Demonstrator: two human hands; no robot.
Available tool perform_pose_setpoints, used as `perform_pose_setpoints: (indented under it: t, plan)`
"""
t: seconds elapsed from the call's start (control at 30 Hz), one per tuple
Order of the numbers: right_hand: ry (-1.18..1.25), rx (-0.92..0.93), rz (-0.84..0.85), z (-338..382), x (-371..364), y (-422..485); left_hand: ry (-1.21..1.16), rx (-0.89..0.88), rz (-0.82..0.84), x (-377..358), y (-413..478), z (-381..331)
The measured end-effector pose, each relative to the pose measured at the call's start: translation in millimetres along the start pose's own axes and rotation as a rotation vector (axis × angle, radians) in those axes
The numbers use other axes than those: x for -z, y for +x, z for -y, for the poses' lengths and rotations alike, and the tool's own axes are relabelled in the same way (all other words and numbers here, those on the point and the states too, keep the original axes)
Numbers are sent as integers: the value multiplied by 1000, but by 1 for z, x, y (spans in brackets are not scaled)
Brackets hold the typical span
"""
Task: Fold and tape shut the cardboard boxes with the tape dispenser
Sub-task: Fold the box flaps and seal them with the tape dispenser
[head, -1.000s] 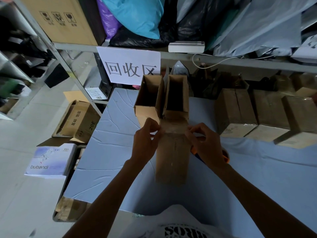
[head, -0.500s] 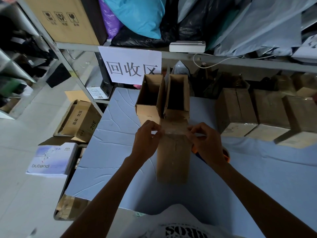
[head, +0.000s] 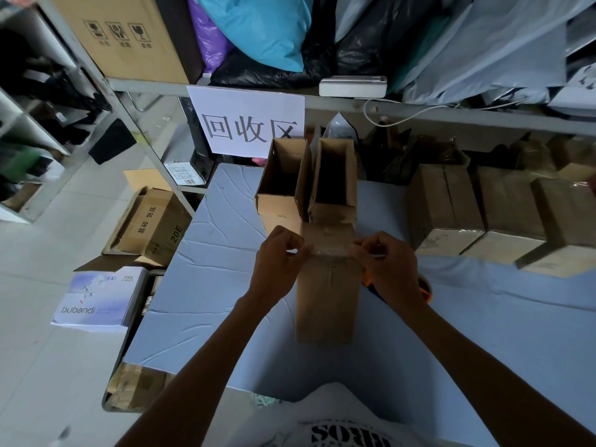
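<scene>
A tall brown cardboard box (head: 327, 298) stands on the blue-covered table (head: 209, 272) in front of me. A strip of clear tape (head: 329, 250) runs across its top edge. My left hand (head: 279, 258) pinches the tape's left end at the box's upper left corner. My right hand (head: 388, 262) pinches the right end at the upper right corner. An orange and blue tape dispenser (head: 425, 290) lies on the table, mostly hidden behind my right hand.
Two open cardboard boxes (head: 283, 179) (head: 335, 182) stand just behind the box. Three closed boxes (head: 442, 208) line the table's right side. A metal shelf (head: 451, 114) with bags and a paper sign (head: 246, 124) hangs above. Cartons (head: 148, 221) sit on the floor at left.
Both hands have stayed at the box's top corners, with the fingers shifting slightly along the tape. The box has not moved.
</scene>
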State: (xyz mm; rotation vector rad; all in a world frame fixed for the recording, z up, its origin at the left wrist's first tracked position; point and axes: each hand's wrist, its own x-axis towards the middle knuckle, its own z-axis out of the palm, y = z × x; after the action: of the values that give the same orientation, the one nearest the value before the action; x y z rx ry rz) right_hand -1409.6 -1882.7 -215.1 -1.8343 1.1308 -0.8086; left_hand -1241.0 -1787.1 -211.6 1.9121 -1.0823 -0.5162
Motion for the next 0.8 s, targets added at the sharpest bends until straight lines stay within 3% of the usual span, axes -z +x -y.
perform_pose_setpoints:
  t: [0.37,0.8]
  plan:
    - [223,-258,67,10,0,9,-204,277,32,1,7,-5]
    - [157,-374,106,12,1,17,-130,327,87,6,13,-8]
